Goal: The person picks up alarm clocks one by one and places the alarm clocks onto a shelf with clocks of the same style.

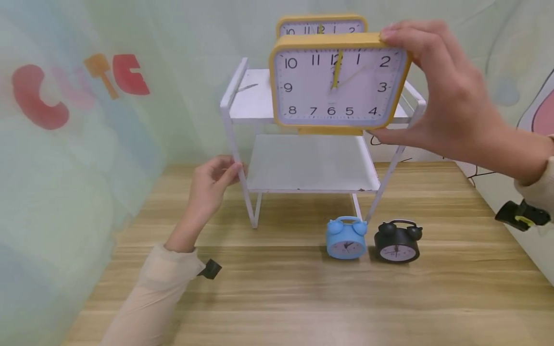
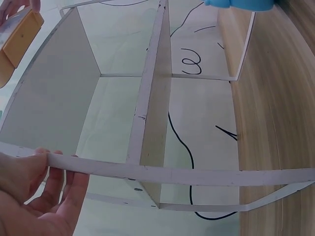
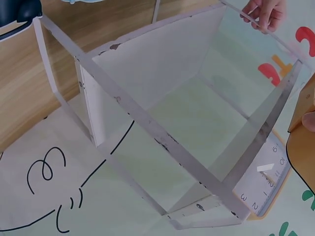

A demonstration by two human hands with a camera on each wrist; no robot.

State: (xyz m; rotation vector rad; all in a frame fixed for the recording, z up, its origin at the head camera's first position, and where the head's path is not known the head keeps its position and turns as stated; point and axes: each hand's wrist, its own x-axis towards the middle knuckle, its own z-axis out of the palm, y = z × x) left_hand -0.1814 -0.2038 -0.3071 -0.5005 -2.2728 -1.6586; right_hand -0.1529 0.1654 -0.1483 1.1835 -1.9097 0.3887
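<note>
A yellow-framed rectangular clock point(image 1: 311, 103) is held up before the top shelf. My right hand point(image 1: 459, 91) grips its right side, fingers on the top edge and thumb below. Behind it, a second yellow clock point(image 1: 298, 20) is partly hidden; the right wrist view shows that clock's face point(image 3: 263, 172) by the upper shelf. My left hand point(image 1: 209, 185) pinches the front left leg of a white two-tier rack point(image 1: 311, 163). In the left wrist view, the thumb and fingers of the left hand point(image 2: 44, 196) are around that leg point(image 2: 98, 167).
A blue twin-bell alarm clock point(image 1: 346, 240) and a black one point(image 1: 397, 242) stand side by side on the wooden surface point(image 1: 277, 298), in front of the rack's right side. Curtain-like backdrops with red letters point(image 1: 130, 74) and drawn lines surround the left, back and right.
</note>
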